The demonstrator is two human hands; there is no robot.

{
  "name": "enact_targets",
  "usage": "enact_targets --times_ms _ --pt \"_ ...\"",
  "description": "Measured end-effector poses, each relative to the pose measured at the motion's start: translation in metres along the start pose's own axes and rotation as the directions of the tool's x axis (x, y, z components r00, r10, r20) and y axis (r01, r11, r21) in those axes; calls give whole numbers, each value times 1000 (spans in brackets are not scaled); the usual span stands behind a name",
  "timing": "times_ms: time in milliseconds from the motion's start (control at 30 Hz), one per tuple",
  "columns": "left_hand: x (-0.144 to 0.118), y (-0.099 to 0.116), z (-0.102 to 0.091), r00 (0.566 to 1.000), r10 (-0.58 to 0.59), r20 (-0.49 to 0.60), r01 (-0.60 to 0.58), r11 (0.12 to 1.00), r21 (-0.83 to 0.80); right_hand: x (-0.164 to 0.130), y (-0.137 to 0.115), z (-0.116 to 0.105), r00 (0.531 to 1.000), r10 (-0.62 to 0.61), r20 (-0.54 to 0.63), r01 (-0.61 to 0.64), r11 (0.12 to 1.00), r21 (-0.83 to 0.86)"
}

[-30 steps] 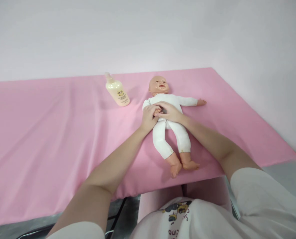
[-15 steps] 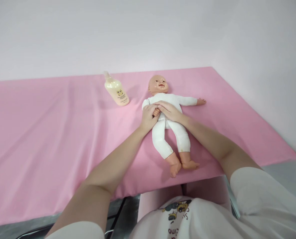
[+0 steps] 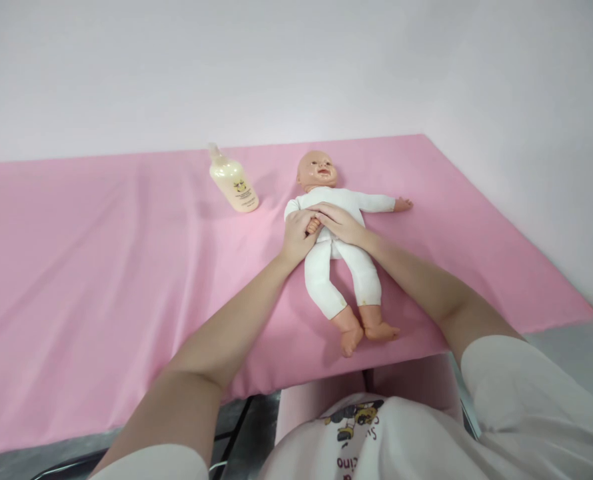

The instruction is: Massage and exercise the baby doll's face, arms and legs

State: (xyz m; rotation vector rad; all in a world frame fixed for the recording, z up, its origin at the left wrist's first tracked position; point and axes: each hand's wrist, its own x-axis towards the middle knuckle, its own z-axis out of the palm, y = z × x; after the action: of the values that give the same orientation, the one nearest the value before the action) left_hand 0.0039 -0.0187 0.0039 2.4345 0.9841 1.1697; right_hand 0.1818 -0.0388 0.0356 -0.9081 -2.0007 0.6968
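A baby doll (image 3: pixel 344 250) in a white suit lies on its back on the pink sheet (image 3: pixel 101 267), head toward the wall, feet toward me. My left hand (image 3: pixel 296 235) is wrapped around the doll's arm on the left side, which is folded across its belly. My right hand (image 3: pixel 340 223) rests on the doll's belly and touches that arm's small hand. The doll's other arm stretches out to the right.
A cream lotion bottle (image 3: pixel 232 180) lies on the sheet to the left of the doll's head. The white wall runs along the back and the right side. The sheet's front edge hangs over a metal frame near my lap.
Almost nothing: both hands stay on the doll's folded arm with only slight finger shifts, and the view has drifted a little.
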Motion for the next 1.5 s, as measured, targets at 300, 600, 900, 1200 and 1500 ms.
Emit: enact_targets --times_ms 300,600,900,1200,1500 --pt "-1 -9 2 997 74 -13 -74 997 -20 1 5 2 999 -25 21 26 999 -36" --pt "0 -5 2 999 44 -28 -45 998 -37 1 5 1 999 -20 26 21 999 -49" --pt "-1 -2 0 997 60 -56 -63 997 -55 -1 1 2 999 -41 5 42 996 -79" --pt "-2 -4 1 1000 21 -24 -21 999 -29 0 4 3 999 -42 3 42 996 -80" --pt "-1 -7 2 999 37 -30 -38 998 -44 0 4 1 999 -28 18 29 997 -71"
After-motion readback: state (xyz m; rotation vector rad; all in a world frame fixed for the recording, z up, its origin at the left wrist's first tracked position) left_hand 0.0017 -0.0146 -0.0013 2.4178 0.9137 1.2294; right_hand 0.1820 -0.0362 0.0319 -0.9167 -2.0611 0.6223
